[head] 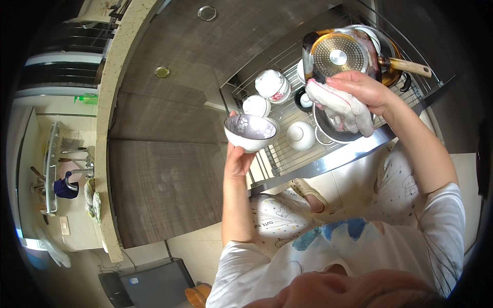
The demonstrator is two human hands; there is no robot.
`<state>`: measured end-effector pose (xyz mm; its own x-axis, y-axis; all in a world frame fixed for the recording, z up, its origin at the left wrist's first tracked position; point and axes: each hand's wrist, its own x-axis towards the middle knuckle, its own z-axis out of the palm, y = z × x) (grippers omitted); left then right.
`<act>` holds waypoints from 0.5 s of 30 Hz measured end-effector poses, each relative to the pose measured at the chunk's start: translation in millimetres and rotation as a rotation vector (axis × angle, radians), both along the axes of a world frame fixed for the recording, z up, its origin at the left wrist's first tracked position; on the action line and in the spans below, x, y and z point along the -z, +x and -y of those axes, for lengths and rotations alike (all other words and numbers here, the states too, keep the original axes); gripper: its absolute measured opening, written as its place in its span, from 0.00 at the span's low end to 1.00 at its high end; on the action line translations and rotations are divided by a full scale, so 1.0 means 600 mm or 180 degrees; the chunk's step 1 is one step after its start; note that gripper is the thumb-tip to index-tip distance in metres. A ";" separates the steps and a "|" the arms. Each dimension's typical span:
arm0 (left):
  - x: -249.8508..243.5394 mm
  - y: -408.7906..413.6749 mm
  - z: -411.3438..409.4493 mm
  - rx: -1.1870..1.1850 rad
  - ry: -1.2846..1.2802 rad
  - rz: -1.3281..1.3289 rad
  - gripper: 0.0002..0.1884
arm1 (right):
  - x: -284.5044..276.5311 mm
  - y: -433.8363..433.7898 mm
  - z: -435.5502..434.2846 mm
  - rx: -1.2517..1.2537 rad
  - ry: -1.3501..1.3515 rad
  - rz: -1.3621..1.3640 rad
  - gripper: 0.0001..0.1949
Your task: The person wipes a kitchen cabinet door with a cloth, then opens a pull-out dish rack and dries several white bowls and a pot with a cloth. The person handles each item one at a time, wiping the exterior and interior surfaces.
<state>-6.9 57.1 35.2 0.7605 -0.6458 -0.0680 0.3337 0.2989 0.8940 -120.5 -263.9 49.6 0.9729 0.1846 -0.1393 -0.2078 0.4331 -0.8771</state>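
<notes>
In my left hand (237, 163) is a small bowl (250, 142), white outside and greyish-purple with white flowers inside. It is held by its side, tilted, over the left part of a pulled-out wire drawer basket (280, 156). My right hand (364, 90) grips a bunched white cloth (335, 102) with pink edging. The cloth is above a dark-lined pot (339, 136) with a white rim and covers part of it. Below and around the bowl, white bowls (256, 106) sit upside down on the wires, one more (300, 135) nearer the drawer front.
A frying pan (339, 57) lies bottom up at the back right, its wooden handle (410, 66) pointing right. Stacked white bowls (271, 84) stand behind. The metal drawer front (342, 154) crosses before my legs. At left are brown cabinet doors (169, 188) and a stone countertop edge (106, 154).
</notes>
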 end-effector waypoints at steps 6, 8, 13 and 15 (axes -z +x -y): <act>-0.003 -0.051 0.047 0.0868 -0.1644 -0.0685 0.56 | 0.001 0.001 -0.007 0.0100 0.0045 -0.0075 0.14; 0.004 -0.057 0.048 0.0960 -0.1609 -0.0770 0.58 | 0.004 0.000 -0.007 0.0214 0.0008 -0.0048 0.14; 0.013 -0.084 0.042 0.0514 -0.0568 -0.0482 0.63 | -0.025 -0.013 -0.033 0.1022 -0.0775 0.1074 0.14; 0.004 -0.101 0.059 0.0703 -0.0298 -0.0488 0.63 | -0.043 -0.028 -0.090 0.1016 -0.0906 0.1370 0.12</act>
<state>-67.8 21.6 33.1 0.5860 -0.8037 -0.1037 0.5292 0.2826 0.8001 -137.2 -209.7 75.7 0.9540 -0.1123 0.2780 0.2929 0.1516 -0.9440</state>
